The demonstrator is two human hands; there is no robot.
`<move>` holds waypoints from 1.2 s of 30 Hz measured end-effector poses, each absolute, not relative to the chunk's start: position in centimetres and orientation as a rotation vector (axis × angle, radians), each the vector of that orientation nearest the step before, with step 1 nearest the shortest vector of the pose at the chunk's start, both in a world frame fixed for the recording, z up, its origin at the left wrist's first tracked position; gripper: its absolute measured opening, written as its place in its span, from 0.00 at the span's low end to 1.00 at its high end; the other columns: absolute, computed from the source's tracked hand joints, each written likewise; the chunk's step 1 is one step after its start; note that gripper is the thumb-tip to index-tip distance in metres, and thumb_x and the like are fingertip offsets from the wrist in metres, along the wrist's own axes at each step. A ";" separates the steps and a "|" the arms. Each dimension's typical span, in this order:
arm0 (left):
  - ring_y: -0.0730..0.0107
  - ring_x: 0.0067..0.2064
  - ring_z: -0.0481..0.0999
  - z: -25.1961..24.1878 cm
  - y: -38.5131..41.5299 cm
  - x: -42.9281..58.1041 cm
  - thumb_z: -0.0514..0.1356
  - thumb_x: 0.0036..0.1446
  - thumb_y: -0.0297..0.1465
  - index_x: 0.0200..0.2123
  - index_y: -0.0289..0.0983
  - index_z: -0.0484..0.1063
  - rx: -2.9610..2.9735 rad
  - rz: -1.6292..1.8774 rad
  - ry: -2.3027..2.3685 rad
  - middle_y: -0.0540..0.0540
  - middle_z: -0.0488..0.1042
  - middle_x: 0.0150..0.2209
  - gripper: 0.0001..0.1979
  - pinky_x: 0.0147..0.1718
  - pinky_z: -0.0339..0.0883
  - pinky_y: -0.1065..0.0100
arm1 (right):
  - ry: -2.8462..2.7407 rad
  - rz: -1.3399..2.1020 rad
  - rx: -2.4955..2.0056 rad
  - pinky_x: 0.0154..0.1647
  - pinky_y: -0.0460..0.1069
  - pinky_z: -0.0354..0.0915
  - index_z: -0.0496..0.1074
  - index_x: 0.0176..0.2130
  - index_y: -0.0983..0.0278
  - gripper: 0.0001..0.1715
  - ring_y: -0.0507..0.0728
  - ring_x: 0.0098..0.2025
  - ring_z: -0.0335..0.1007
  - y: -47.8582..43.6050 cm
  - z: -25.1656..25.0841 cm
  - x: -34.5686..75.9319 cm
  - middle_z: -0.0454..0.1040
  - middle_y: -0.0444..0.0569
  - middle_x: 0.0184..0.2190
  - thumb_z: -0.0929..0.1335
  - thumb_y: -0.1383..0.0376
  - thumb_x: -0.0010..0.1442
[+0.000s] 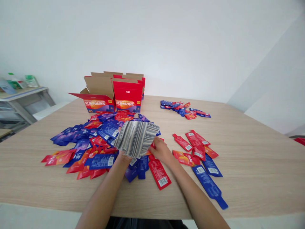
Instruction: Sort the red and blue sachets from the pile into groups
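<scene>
A grey striped cloth lies over my left hand, so I cannot tell if its fingers are spread or pressed together. My right hand is just beside the cloth's right edge, its fingers curled above a red sachet on the tabletop; whether they pinch something, I cannot tell.

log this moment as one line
left hand: mostly hidden by striped item; right hand: beside it; sachets: spread on table; red boxes: flaps up
</scene>
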State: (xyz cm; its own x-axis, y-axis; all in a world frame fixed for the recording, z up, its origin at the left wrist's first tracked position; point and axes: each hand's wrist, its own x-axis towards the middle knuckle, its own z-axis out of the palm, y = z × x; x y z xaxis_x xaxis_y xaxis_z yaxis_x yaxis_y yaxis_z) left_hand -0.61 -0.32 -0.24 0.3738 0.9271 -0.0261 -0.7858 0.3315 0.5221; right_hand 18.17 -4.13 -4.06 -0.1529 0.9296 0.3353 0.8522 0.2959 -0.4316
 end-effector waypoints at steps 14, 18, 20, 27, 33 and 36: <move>0.53 0.47 0.81 -0.3 -0.7 -0.2 0.52 0.64 0.49 0.44 0.44 0.80 0.255 1.126 0.223 0.42 0.82 0.40 0.22 0.49 0.74 0.51 | -1.328 0.015 -2.538 0.58 0.63 0.60 0.67 0.61 0.70 0.28 0.72 0.58 0.69 -4.8 -4.4 25.8 0.74 0.70 0.51 0.68 0.63 0.64; 0.51 0.44 0.82 -0.2 -1.1 0.3 0.53 0.63 0.50 0.45 0.44 0.80 0.202 1.048 0.297 0.43 0.83 0.38 0.22 0.49 0.74 0.48 | -1.279 0.072 -2.407 0.52 0.60 0.63 0.74 0.48 0.70 0.18 0.69 0.53 0.72 -4.5 -4.4 26.2 0.76 0.68 0.45 0.64 0.60 0.68; 0.51 0.43 0.82 -0.3 -1.3 0.8 0.54 0.63 0.50 0.47 0.41 0.80 0.168 1.029 0.305 0.42 0.83 0.37 0.24 0.50 0.74 0.48 | -1.246 0.120 -2.296 0.48 0.56 0.64 0.75 0.41 0.68 0.19 0.66 0.47 0.74 -4.2 -4.3 26.8 0.77 0.64 0.39 0.61 0.59 0.69; 0.54 0.38 0.82 -1.1 -2.6 2.4 0.53 0.64 0.52 0.38 0.34 0.81 0.147 0.930 0.289 0.39 0.83 0.35 0.28 0.46 0.75 0.53 | -1.129 0.355 -1.769 0.34 0.51 0.68 0.70 0.34 0.63 0.35 0.59 0.33 0.73 -3.3 -3.8 24.6 0.78 0.52 0.31 0.51 0.42 0.70; 0.64 0.28 0.79 -1.3 -3.8 3.7 0.55 0.64 0.50 0.29 0.35 0.80 0.156 0.936 0.261 0.45 0.80 0.26 0.26 0.40 0.75 0.63 | -1.186 0.503 -1.334 0.45 0.54 0.73 0.74 0.44 0.62 0.29 0.60 0.43 0.77 -5.0 -3.3 17.0 0.80 0.51 0.42 0.60 0.42 0.68; 0.63 0.30 0.79 -1.4 -3.6 3.7 0.50 0.67 0.48 0.30 0.36 0.80 0.140 0.978 0.295 0.46 0.79 0.25 0.28 0.44 0.74 0.62 | -1.505 0.382 -1.163 0.59 0.59 0.67 0.73 0.55 0.59 0.24 0.63 0.57 0.72 -6.4 -3.2 15.2 0.76 0.54 0.54 0.64 0.49 0.69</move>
